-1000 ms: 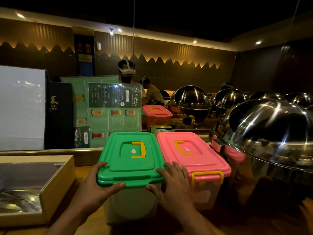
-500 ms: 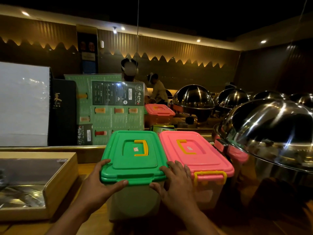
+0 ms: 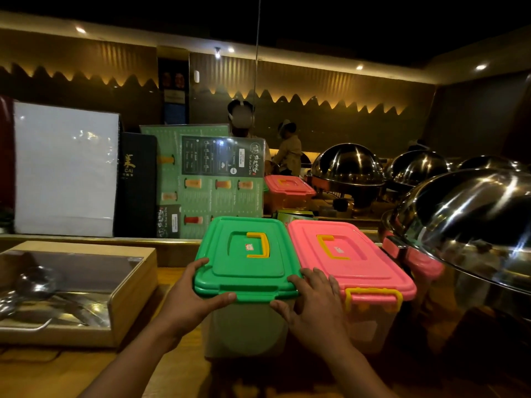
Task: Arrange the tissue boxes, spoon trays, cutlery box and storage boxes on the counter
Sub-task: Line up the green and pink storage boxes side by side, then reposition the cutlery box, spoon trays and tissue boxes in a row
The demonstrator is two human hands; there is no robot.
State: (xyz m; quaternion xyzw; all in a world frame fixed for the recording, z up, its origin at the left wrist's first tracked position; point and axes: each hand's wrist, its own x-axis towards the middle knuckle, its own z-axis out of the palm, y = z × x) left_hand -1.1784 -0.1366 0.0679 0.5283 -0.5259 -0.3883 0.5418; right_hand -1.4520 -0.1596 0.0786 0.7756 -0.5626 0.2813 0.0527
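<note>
A green-lidded storage box (image 3: 247, 254) with a yellow handle stands on the wooden counter (image 3: 57, 372), touching a pink-lidded storage box (image 3: 347, 257) on its right. My left hand (image 3: 189, 303) grips the green box's near left corner, thumb under the lid rim. On its near right corner sits my right hand (image 3: 313, 308), fingers wedged against the pink box. A wooden cutlery box (image 3: 129, 291) holding metal spoons (image 3: 34, 288) lies to the left. Another pink-lidded box (image 3: 287, 186) sits farther back.
Large steel chafing domes (image 3: 474, 222) crowd the right side, close to the pink box. Upright menus (image 3: 209, 179), a black folder (image 3: 138, 185) and a white board (image 3: 66, 168) stand behind a ledge. Two people stand in the background.
Both hands keep the same hold on the green box. The box has shifted slightly away, staying against the pink one; the view has drifted a little.
</note>
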